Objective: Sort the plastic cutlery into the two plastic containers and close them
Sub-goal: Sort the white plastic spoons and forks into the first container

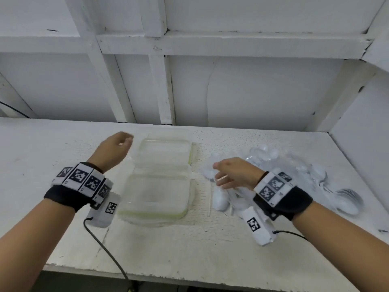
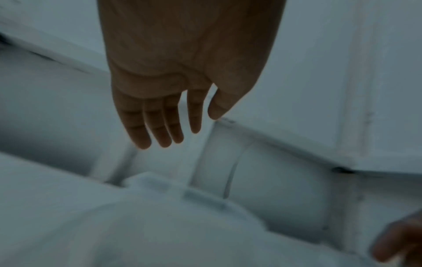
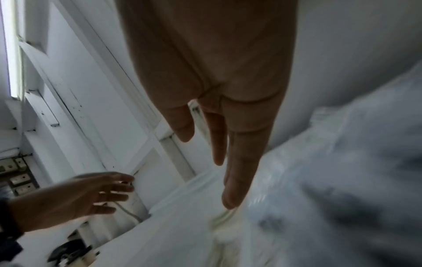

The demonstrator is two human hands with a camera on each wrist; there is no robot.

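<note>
Under my fingers, a white bench bears two clear containers and piled cutlery rightward.

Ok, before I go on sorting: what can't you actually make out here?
- Cutlery pile, head view: white, blurred; right hand covers part, so types and count are unclear.
- Containers, head view: motion blur; lids on or off unclear.
- Left hand, left wrist view: open, but the surface below is smeared.
- Right wrist view: pile is only a blur.
</note>
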